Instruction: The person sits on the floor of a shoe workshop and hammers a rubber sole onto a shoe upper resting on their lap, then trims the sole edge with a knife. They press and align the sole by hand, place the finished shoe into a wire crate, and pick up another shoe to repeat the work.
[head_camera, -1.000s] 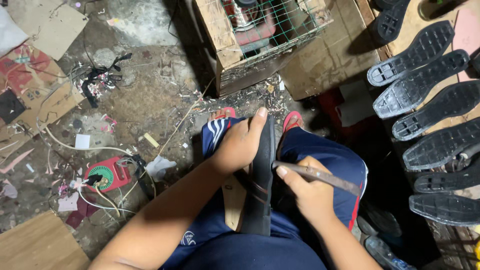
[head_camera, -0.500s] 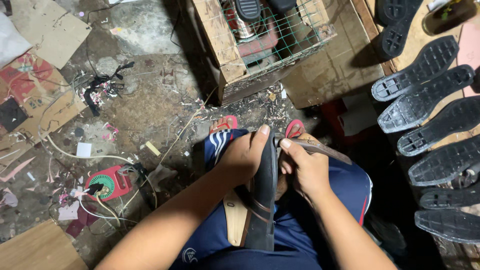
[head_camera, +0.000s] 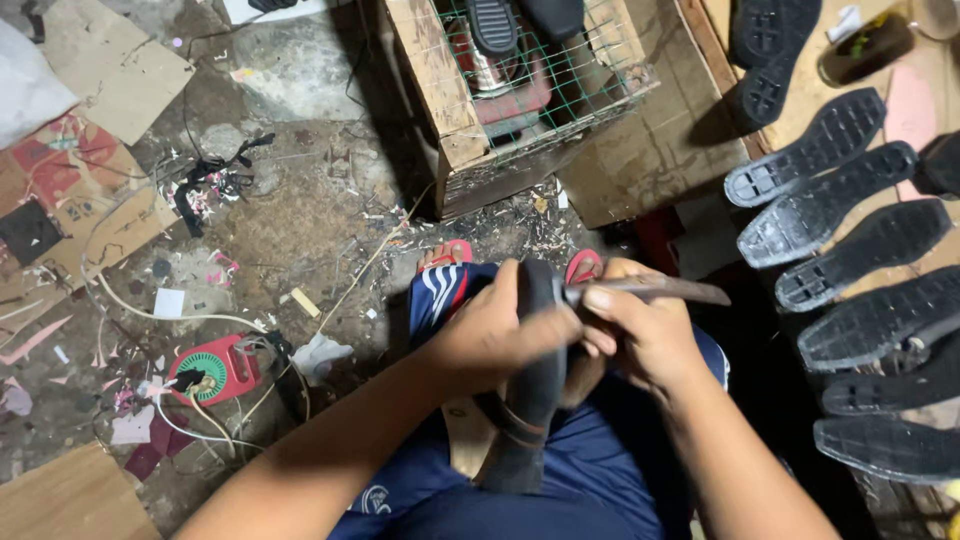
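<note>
The left hand (head_camera: 490, 335) is wrapped tight around a black shoe (head_camera: 535, 390) that stands on edge over the lap, its toe pointing far. The right hand (head_camera: 645, 335) is closed on a thin blade (head_camera: 660, 290), fingers curled round the handle end (the tip sticks out to the right), just beside the shoe's far end. To the right lie black soles (head_camera: 850, 225) in a row. Far off stands a wooden crate (head_camera: 440, 110); near left, a red tool (head_camera: 215, 370) on the littered floor (head_camera: 300, 220).

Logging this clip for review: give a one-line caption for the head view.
Left hand steadies a black shoe on the lap while right hand works a blade at its toe, soles alongside.
</note>
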